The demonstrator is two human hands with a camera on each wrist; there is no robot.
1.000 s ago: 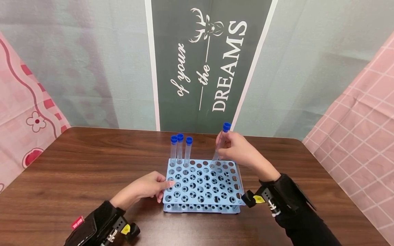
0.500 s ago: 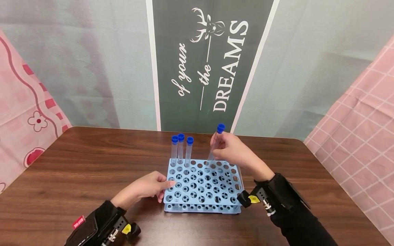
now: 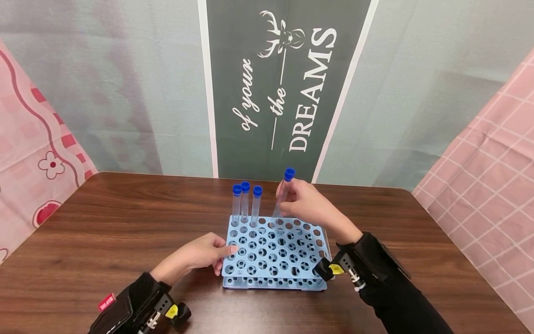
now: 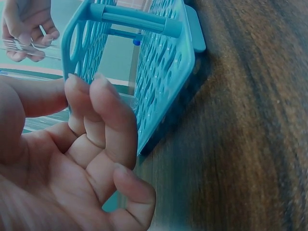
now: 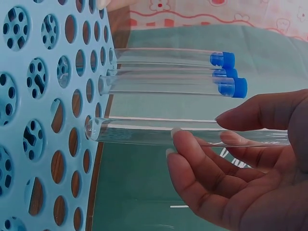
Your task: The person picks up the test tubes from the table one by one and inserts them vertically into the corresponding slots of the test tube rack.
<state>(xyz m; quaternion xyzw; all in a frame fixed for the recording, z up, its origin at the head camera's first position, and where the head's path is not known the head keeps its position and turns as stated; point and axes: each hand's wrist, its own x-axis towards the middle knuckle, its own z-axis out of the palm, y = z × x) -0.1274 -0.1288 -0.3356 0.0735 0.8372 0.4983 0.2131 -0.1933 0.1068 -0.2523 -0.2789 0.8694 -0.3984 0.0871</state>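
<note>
A light blue test tube rack (image 3: 277, 272) with rows of round holes stands on the table. My left hand (image 3: 207, 252) grips its left edge, thumb on top and fingers below, as the left wrist view also shows. Between the thumb and fingers of my right hand (image 3: 306, 202) is a clear test tube (image 5: 144, 131) with a blue cap, tilted over the rack's back rows. Its rounded bottom is right at the holes in the right wrist view. Several capped tubes are in view; three test tubes (image 3: 236, 204) stand in the rack's back left corner.
The dark wooden table (image 3: 125, 213) reaches back to a grey-green curtain (image 3: 175, 93) with white lettering on its middle panel. Pink patterned cloths hang at both sides. Both wrists carry black straps with small cameras.
My right hand has moved left along the rack's back row with the tube in it. My left hand keeps its hold on the rack, and the three standing tubes stay put.
</note>
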